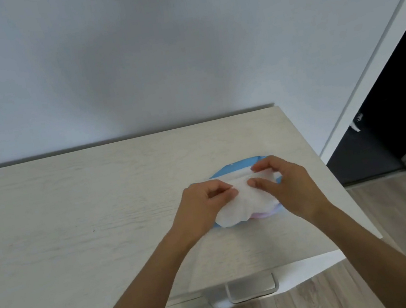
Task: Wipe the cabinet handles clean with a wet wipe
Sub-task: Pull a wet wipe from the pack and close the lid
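**Step in hand.** Judged as preparation. The white, crumpled wet wipe (pixel 242 203) is being unfolded or drawn out over the flat blue plastic wipe packet (pixel 222 172). The packet lies on the pale wood-grain cabinet top (pixel 85 213), at 4 o'clock from the frame centre. No handle is being wiped yet.

**Fingers.**
- The left hand (pixel 204 202) pinches the wipe's 9 o'clock edge. Its fingers (pixel 223 194) are curled close, with the sheet caught against the thumb.
- The right hand (pixel 285 185) pinches the wipe's 1 o'clock edge. Its fingers (pixel 263 181) are bent, with the tips closed on the upper fold.
- The wipe spans both hands directly over the packet. Whether it touches the packet cannot be told.

**Next move.** It calls for three actions:
1. Free the sheet from the packet.
2. Gather the sheet into a pad in one hand.
3. Lower the pad to the pale grey rectangular bar handle (pixel 251 289).

The handle is at 6 o'clock, on the cabinet front below the near edge, well apart from the wipe.
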